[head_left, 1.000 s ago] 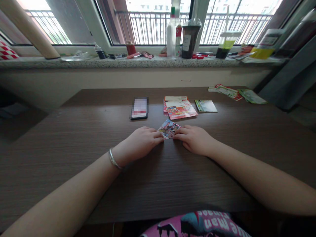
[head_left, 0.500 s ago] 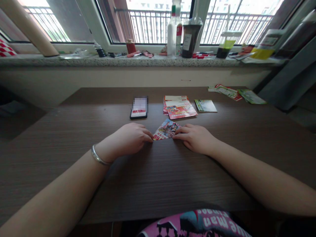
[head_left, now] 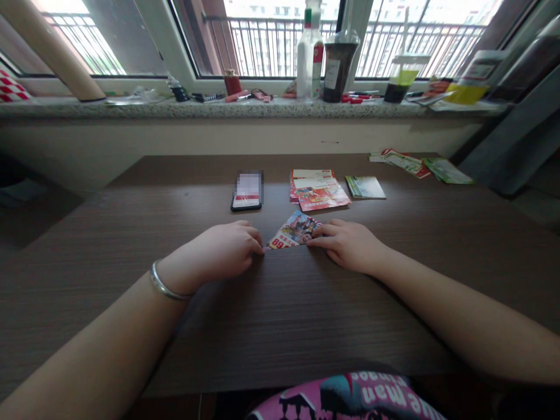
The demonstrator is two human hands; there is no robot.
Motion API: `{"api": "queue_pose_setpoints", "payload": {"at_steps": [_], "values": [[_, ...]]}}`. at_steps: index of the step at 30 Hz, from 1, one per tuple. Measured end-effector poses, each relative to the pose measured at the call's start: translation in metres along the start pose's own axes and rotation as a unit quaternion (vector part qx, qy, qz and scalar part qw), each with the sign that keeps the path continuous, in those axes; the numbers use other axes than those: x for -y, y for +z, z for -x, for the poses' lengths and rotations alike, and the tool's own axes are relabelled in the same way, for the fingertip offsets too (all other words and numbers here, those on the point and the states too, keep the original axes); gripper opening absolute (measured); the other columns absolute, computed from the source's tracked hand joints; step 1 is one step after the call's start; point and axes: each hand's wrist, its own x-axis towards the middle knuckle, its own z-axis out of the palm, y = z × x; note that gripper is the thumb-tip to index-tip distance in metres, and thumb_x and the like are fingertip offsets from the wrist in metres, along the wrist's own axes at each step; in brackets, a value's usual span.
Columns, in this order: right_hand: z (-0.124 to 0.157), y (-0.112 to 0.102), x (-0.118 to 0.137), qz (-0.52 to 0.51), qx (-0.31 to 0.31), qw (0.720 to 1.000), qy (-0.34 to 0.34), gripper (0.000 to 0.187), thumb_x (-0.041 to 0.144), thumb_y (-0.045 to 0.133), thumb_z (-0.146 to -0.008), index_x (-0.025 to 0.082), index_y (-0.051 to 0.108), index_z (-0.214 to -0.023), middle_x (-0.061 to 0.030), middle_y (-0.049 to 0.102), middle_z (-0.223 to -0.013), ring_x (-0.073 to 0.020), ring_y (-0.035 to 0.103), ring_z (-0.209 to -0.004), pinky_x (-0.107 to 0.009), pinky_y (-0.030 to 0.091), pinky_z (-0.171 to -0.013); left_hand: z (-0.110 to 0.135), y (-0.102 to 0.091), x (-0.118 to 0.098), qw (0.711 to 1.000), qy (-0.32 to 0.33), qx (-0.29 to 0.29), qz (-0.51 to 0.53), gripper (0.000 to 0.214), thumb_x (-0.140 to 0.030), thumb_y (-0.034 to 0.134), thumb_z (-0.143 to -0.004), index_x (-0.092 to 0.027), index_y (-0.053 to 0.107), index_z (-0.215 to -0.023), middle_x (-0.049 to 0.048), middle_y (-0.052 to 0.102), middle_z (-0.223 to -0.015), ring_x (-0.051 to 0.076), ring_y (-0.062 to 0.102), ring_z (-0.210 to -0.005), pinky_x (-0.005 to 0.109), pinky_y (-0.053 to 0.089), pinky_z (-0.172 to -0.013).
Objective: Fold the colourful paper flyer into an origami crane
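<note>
A folded printed flyer (head_left: 291, 231), roughly triangular, lies on the dark wooden table with its straight edge toward me. Blue sky colours and red "89" figures show on it. The fingertips of my left hand (head_left: 230, 248) are closed at its left corner, low against the tabletop; a silver bangle circles that wrist. At the opposite end, my right hand (head_left: 350, 245) has its fingers closed on the flyer's right part and covers that corner. Beyond the flyer sits a fanned stack of red and cream flyers (head_left: 324, 195).
A phone (head_left: 247, 192) lies left of the stack, and a small pile of green-white cards (head_left: 366, 188) lies to its right. More leaflets (head_left: 448, 171) are at the far right. Bottles and a dark drink cup (head_left: 339, 67) stand on the stone windowsill (head_left: 245, 109).
My left hand has slid left along the flyer's near edge to its corner, uncovering more of the print. My right hand stays almost where it was.
</note>
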Motion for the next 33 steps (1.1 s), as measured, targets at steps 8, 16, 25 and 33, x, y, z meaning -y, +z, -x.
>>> {"api": "queue_pose_setpoints", "payload": {"at_steps": [8,16,25,33], "values": [[0.001,-0.001,0.001,0.007,0.011,1.0,-0.007,0.039,0.02,0.048,-0.09,0.029,0.062,-0.125,-0.0053,0.063,-0.124,-0.0243,0.056,-0.099,-0.037,0.047,-0.078,-0.002,0.002,0.013,0.999,-0.008,0.022,0.043,0.025,-0.016,0.051,-0.082,-0.025,0.075,-0.081,0.0001,0.071,-0.093,0.016,0.063,-0.089,0.029,0.048,-0.088],[0.002,0.002,-0.005,-0.012,0.011,0.998,-0.056,0.045,0.017,0.044,-0.091,0.021,0.053,-0.134,-0.0066,0.061,-0.132,-0.024,0.054,-0.12,-0.041,0.05,-0.089,-0.021,0.021,-0.006,0.991,-0.1,-0.088,-0.014,0.019,-0.025,0.05,-0.087,-0.016,0.063,-0.099,0.0084,0.061,-0.097,0.02,0.059,-0.09,0.033,0.051,-0.082],[-0.001,0.004,-0.01,-0.03,-0.021,0.997,-0.065,0.034,0.03,0.049,-0.093,0.013,0.06,-0.12,-0.013,0.059,-0.132,-0.0267,0.051,-0.123,-0.044,0.047,-0.099,-0.025,0.039,-0.012,0.993,-0.031,-0.105,-0.03,0.044,-0.039,0.043,-0.097,-0.017,0.049,-0.135,0.0122,0.049,-0.14,0.029,0.04,-0.134,0.046,0.035,-0.112],[-0.001,0.004,-0.006,-0.007,-0.033,0.999,0.005,0.036,0.04,0.047,-0.095,0.015,0.065,-0.113,-0.0116,0.066,-0.115,-0.0271,0.057,-0.107,-0.043,0.049,-0.088,-0.024,0.03,-0.017,0.995,-0.002,-0.101,-0.013,0.029,-0.034,0.051,-0.094,-0.023,0.063,-0.118,0.0089,0.062,-0.109,0.025,0.054,-0.115,0.042,0.048,-0.099]]}}
